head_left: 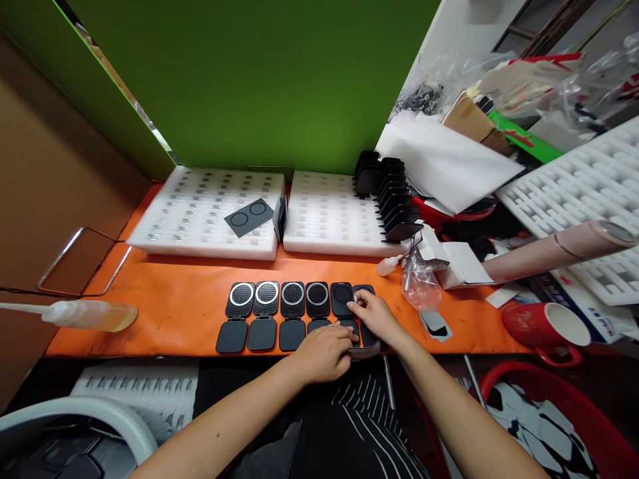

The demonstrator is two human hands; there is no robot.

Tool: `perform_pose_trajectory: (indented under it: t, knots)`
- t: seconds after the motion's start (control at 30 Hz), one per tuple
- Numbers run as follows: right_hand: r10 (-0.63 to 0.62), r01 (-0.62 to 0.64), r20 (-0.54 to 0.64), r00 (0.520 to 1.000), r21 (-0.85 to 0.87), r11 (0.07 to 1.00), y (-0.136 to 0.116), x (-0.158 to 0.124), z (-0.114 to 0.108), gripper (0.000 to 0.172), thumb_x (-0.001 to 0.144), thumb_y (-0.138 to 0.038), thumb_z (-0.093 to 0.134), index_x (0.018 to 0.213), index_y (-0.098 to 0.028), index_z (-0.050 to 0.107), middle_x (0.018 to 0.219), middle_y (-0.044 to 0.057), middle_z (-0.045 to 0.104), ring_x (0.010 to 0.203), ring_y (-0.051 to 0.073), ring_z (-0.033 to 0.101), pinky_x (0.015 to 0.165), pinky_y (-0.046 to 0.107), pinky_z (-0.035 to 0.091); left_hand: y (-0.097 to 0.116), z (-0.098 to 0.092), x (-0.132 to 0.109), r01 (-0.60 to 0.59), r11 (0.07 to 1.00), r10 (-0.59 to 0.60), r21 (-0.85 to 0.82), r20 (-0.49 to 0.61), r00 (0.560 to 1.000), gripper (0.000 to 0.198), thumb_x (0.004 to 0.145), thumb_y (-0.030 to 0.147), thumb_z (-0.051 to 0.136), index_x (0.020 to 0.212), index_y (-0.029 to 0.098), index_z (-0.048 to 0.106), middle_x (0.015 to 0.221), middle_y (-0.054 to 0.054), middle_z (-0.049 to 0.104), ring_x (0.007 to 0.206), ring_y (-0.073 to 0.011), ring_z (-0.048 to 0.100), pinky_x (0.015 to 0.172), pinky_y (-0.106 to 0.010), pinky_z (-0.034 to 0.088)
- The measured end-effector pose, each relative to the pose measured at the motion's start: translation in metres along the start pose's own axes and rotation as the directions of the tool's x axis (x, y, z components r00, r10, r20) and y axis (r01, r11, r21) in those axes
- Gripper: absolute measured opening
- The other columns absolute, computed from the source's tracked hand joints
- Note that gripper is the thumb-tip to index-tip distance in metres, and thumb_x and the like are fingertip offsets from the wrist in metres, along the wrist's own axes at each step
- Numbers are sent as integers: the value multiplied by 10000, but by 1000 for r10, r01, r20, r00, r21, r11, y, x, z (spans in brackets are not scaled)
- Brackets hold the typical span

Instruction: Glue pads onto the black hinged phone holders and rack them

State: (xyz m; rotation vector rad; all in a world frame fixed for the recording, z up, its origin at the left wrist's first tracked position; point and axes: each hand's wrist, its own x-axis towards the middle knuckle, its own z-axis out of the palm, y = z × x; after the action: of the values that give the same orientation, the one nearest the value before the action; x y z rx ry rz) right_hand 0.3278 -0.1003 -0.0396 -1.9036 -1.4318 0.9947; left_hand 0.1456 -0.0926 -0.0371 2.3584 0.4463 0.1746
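Note:
Several hinged black double panels lie unfolded in a row along the front of an orange bench. On the nearer ones to the left, the upper halves carry a silver ring (pixel 242 294) over a ribbed face, and the lower halves (pixel 232 336) are smooth. A folding black panel (pixel 341 293) at the right end shows a dark ring instead. My left hand (pixel 324 351) lies over its lower half, fingers bent onto it and thumb at the front edge. My right hand (pixel 375 318) pinches at its upper right side; what the fingertips hold is too small to make out.
Two white foam trays (pixel 210 249) stand behind the row, one bearing a grey ring sheet (pixel 248 217), the other upright black plates (pixel 399 206). Bottles (pixel 92 314) (pixel 388 265), a red mug (pixel 539 324) and a plastic bag (pixel 422 283) are on the bench. Tubs (pixel 564 386) sit below.

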Motion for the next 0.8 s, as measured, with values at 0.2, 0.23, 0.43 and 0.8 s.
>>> perform_pose_trajectory:
  t: [0.2, 0.23, 0.43, 0.8]
  knots:
    - [-5, 4, -12, 1000, -59, 998, -3, 2, 0, 136, 769, -325, 519, 723, -196, 519, 637, -32, 539, 599, 128, 498, 579, 242, 376, 1, -1, 1, 10, 1000, -10, 10, 9, 1000, 272, 771, 175, 489, 995, 175, 643, 1131, -50, 639, 1104, -186, 550, 1012, -323, 393]
    - [-4, 4, -10, 1000, -70, 998, -4, 2, 0, 134, 770, -322, 518, 722, -196, 519, 636, -32, 538, 599, 128, 498, 579, 241, 373, 1, -2, 1, 12, 1000, -12, 11, 11, 1000, 272, 771, 176, 490, 995, 172, 644, 1127, -50, 640, 1099, -188, 553, 1012, -322, 395]
    - [-27, 31, 22, 999, -228, 973, -12, 2, -2, 127, 813, -284, 503, 731, -193, 537, 659, -10, 568, 625, 144, 523, 594, 249, 357, 2, -3, 2, 27, 999, -28, 27, 6, 1000, 294, 783, 186, 481, 1034, 154, 631, 1131, -67, 639, 1045, -200, 581, 1026, -351, 386]
    - [-135, 109, 3, 991, -604, 790, -23, 7, 2, 193, 858, -344, 543, 728, -209, 585, 743, 55, 632, 767, 214, 533, 671, 309, 322, 1, 2, 2, 19, 1000, -19, 20, -18, 1000, 302, 761, 169, 487, 1016, 134, 644, 1157, -75, 635, 1093, -204, 565, 1060, -347, 349]
